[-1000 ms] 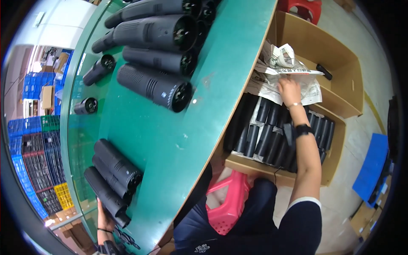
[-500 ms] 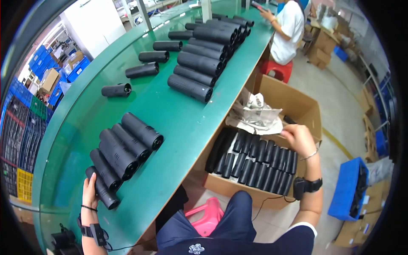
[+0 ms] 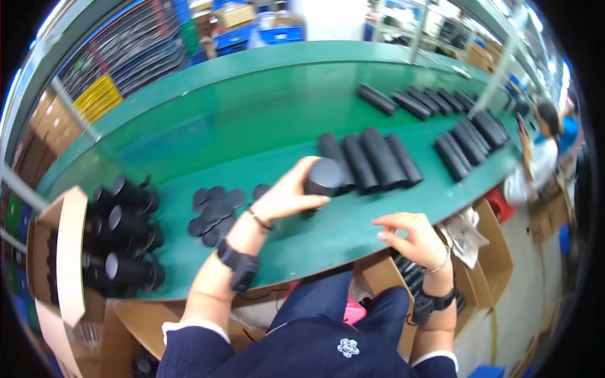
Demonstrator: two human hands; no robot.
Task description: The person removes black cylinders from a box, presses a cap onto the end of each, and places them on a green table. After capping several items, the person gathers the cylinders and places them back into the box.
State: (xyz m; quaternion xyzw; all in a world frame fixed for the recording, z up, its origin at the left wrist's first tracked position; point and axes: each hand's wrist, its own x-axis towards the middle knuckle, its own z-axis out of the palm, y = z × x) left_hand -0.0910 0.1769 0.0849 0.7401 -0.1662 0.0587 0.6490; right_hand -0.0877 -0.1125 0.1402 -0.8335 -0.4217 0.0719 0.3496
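Our left grip (image 3: 287,196) is clamped on a black cylinder (image 3: 325,177), the thumb on its near side and the fingers behind, with the round end turned up toward us; we cannot tell whether its foot touches the counter (image 3: 321,249). Our right grip (image 3: 413,242) holds nothing, thumb and forefinger parted, to the right of the cylinder and nearer our body. Just beyond the cylinder and to its right lies a row of black tubes (image 3: 382,160), side by side; the cylinder overlaps the leftmost in our view, so we judge that a careless swing could knock that tube and set its neighbours rolling, since they are round and we see nothing chocking them. To the left of the cylinder are loose black discs (image 3: 217,211), some overlapping; our left forearm passes close by, and a dragging wrist or sleeve could scatter them. A smooth barrel might also slip if our thumb eased off. Farther left of the cylinder sit more black cylinders with pale ends (image 3: 128,217), beside an open carton (image 3: 70,258). Below and right of it, past the counter's edge, crumpled paper (image 3: 465,239) lies at an open box (image 3: 498,249), where a dropped piece could land.
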